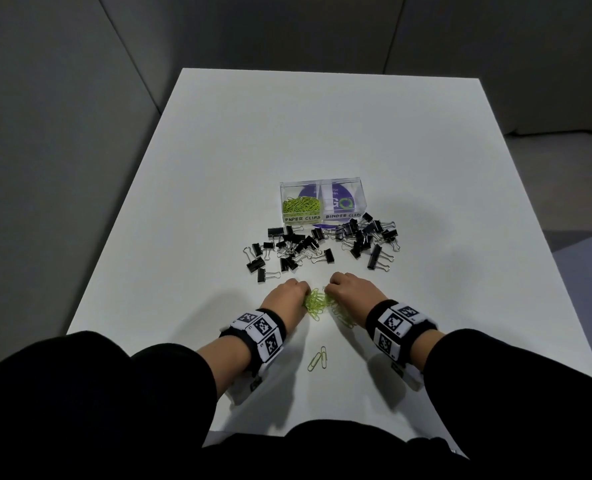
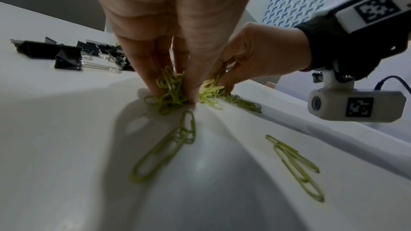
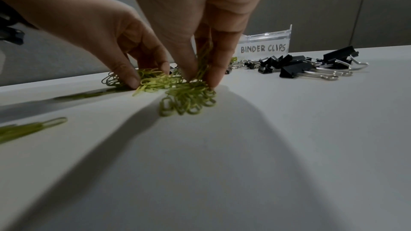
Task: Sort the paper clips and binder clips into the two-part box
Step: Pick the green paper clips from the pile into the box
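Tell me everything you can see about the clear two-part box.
The two-part box is clear plastic, standing upright on the white table beyond the black binder clips. Handwritten labels read PAPER CLIPS and BINDER CLIPS. The paper-clip side holds green paper clips; the other looks empty. Neither hand touches it.

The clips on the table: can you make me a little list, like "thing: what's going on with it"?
left hand: pinching green paper clips on the table
right hand: pinching the same pile from the other side
stray paper clips: lying nearer the person
binder clips: black, scattered in front of the box
paper clips side: already holds green clips
binder clips side: no clips visible inside
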A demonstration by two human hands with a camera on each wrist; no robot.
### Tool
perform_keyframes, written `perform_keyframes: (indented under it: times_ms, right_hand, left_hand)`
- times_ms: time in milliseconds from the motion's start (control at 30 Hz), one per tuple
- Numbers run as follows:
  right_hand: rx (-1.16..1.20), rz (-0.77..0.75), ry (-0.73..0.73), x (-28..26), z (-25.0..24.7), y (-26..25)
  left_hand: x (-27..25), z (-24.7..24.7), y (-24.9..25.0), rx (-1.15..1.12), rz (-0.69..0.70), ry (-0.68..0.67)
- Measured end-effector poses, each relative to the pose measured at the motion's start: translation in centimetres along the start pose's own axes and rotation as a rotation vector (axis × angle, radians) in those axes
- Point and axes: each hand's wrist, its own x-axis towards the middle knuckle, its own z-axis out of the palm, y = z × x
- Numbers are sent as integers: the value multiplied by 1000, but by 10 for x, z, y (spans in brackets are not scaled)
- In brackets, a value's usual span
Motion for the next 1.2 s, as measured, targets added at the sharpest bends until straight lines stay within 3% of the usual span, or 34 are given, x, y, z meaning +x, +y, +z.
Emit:
perform_keyframes:
  times_ms: [233, 500, 700, 867, 1033, 1133, 1200]
  right_hand:
    - [106, -23, 28, 0, -2, 9]
    - [368, 16, 181, 2, -24, 23]
    - [480, 39, 354, 13, -81, 29]
    - [516, 114, 464, 68, -125, 34]
    - [341, 156, 314, 135, -132, 33]
    - [266, 153, 139, 146, -121, 30]
    - [229, 109, 104, 141, -116, 30]
  left_hand:
    - [4, -5, -4, -15, 31, -3]
    - [7, -22, -8, -41, 160, 43]
    - [14, -67, -6, -124, 279, 272]
    - [49, -123, -16, -164, 279, 462]
    - [89, -155, -28, -175, 210, 550]
    - [110, -157, -28, -188, 210, 537]
    - [124, -154, -27, -182, 206, 491]
